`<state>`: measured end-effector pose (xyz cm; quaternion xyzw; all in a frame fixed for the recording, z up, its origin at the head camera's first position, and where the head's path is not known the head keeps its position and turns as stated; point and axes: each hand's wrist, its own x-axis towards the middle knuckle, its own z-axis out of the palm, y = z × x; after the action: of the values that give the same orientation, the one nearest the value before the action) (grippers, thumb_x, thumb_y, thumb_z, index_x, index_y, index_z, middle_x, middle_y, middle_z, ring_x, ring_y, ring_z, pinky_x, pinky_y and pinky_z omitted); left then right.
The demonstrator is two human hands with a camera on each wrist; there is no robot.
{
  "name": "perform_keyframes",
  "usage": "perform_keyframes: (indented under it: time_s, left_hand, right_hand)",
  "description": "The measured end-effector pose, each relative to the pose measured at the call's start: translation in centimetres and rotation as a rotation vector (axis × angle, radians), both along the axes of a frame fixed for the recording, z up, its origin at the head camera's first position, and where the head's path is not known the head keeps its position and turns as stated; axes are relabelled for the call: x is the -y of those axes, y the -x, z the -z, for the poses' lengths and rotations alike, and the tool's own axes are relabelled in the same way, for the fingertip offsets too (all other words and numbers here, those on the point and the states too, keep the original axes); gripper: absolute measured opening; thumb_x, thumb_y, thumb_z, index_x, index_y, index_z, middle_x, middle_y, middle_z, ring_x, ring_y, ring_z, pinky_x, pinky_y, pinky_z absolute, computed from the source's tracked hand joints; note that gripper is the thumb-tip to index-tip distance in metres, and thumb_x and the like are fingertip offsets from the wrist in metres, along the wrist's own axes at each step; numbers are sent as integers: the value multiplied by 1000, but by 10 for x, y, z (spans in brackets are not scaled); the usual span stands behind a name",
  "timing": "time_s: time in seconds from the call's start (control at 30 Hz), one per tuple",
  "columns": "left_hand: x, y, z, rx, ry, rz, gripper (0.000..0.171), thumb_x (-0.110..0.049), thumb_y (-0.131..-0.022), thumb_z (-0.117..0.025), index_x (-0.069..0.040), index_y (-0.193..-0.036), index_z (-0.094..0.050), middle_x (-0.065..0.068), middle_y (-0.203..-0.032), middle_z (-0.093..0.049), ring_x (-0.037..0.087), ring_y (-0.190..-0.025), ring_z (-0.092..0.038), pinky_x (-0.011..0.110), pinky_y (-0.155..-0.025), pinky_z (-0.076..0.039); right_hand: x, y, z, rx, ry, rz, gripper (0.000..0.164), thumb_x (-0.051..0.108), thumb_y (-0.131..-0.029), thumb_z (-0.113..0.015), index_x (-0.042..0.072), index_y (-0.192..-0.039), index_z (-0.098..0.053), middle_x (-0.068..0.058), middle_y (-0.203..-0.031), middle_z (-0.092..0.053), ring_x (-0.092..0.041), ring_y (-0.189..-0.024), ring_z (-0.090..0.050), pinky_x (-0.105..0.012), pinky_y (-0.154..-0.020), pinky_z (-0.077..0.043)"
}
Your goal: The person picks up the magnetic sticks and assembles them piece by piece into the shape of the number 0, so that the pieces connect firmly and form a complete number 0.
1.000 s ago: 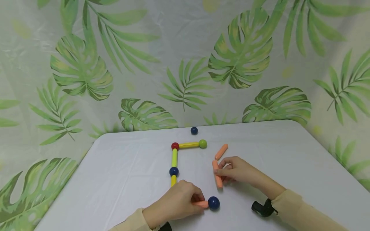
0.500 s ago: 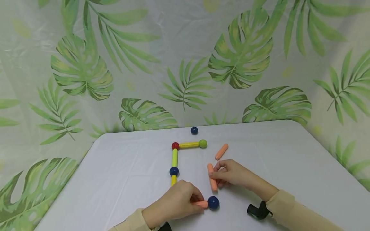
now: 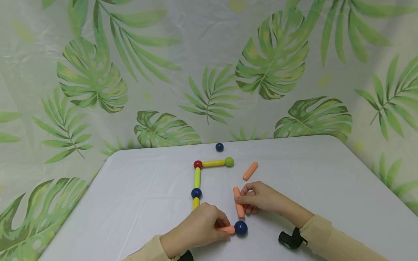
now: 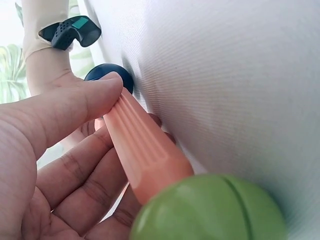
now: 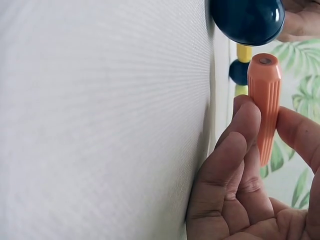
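Note:
My left hand (image 3: 204,223) pinches an orange ribbed stick (image 4: 145,145) lying along the table. One end of that stick meets a dark blue ball (image 3: 241,228); at its other end a green ball (image 4: 210,210) shows in the left wrist view, hidden behind the hand from the head. With thumb and fingers, my right hand (image 3: 259,197) holds a second orange stick (image 5: 265,100). Its near end, with a small metal disc, points toward the blue ball, a narrow gap between them.
Beyond my left hand, a yellow stick (image 3: 196,203), a blue ball (image 3: 196,193), a lime stick (image 3: 197,177), a red ball (image 3: 197,164), a yellow stick (image 3: 213,164) and a green ball (image 3: 229,162) form a bent chain. A loose orange stick (image 3: 250,171) and a blue ball (image 3: 220,147) lie farther back.
My right hand has moved left and toward me, bringing its orange stick closer to the blue ball. My left hand has stayed nearly still.

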<state>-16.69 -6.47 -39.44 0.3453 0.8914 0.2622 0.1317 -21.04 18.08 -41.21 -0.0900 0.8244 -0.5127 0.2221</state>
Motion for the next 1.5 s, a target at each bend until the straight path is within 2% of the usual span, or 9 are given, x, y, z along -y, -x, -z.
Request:
perform_keyframes:
  time_s: [0.23, 0.53, 0.87, 1.17, 1.4, 1.5]
  left_hand:
    - [0, -1, -1, 15, -4, -4, 10, -21, -88, -91, -15, -95, -86, -17, -73, -72, -10, -65, -55, 12, -62, -49]
    - [0, 0, 0, -3, -4, 5, 10, -21, -88, -91, -15, -94, -86, -18, -72, -71, -10, -64, -55, 12, -61, -49]
    - [0, 0, 1, -8, -11, 4, 11, -21, -87, -92, -15, -94, -86, -18, -71, -70, -10, -63, -54, 12, -60, -49]
    - [0, 0, 0, 16, -16, 0, 10, -20, -88, -92, -14, -94, -86, -17, -71, -71, -9, -63, -55, 12, -60, -50]
    - [0, 1, -1, 12, -10, 11, 13, -21, -87, -93, -15, -95, -86, -17, -72, -71, -10, -64, -56, 12, -61, -50]
    - [0, 3, -1, 6, -1, 22, 14, -22, -87, -93, -15, -96, -86, -17, -71, -70, -9, -64, -55, 12, -61, -49]
  right_hand:
    - [1, -2, -2, 0, -20, -4, 30, 33, -101, -76, 5, -100, -66, 1, -68, -72, -11, -64, -68, -26, -62, -56]
    - [1, -2, 0, -21, -21, -31, 29, 33, -102, -75, 5, -99, -67, 0, -67, -72, -10, -62, -68, -26, -61, -56]
    - [3, -4, -1, -11, -34, -26, 28, 31, -101, -76, 5, -97, -66, -2, -69, -74, -10, -62, -68, -25, -61, -56]
    - [4, -5, -1, -13, -38, -31, 27, 30, -102, -75, 4, -99, -68, -3, -71, -76, -11, -64, -69, -26, -61, -57]
    - [5, -9, 1, 86, -14, -66, 26, 30, -102, -75, 4, -102, -70, -3, -72, -75, -8, -60, -71, -21, -57, -57]
    - [3, -10, 2, 98, -2, -71, 26, 29, -101, -76, 4, -102, -71, -4, -72, -75, -8, -60, -71, -20, -56, -57]
